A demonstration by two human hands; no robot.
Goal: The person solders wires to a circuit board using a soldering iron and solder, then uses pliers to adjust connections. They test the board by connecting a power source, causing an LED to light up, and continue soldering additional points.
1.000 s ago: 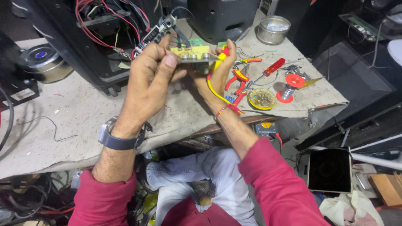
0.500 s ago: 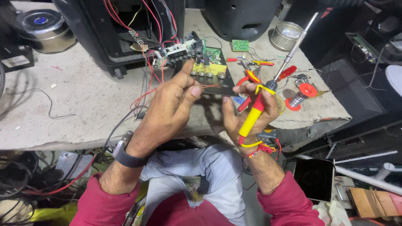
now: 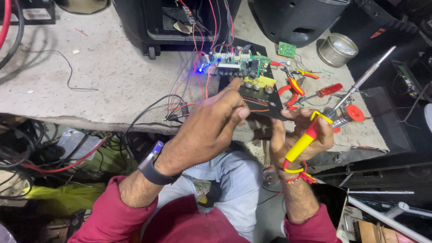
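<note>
Left grip: left hand (image 3: 211,123) pinched shut, thumb and fingertips closed on the near edge of the circuit board assembly (image 3: 252,85), index finger stretched up to the yellow part on it.
Right grip: right hand (image 3: 299,135) wrapped shut around the yellow handle of the soldering iron (image 3: 335,108), whose metal tip slants up and away from the board; the same fingers prop the board's black plate from beneath.
Board position: held above the desk (image 3: 103,76) edge, between the two hands, just in front of the black speaker cabinet (image 3: 175,20), tethered to it by red and black wires (image 3: 198,67); a blue light glows at its left end.
Handling: light and stiff, but fragile (bare components and solder joints), and the wires will tug; best held by the plate's edges, as now, away from the parts and the iron's tip.
Right of the board: red-handled pliers (image 3: 292,87), a red screwdriver (image 3: 326,91), a red solder spool (image 3: 353,113) lying on the desk.
Beyond the board: a small green board (image 3: 286,49), a round metal tin (image 3: 337,48), a second dark speaker (image 3: 297,18).
</note>
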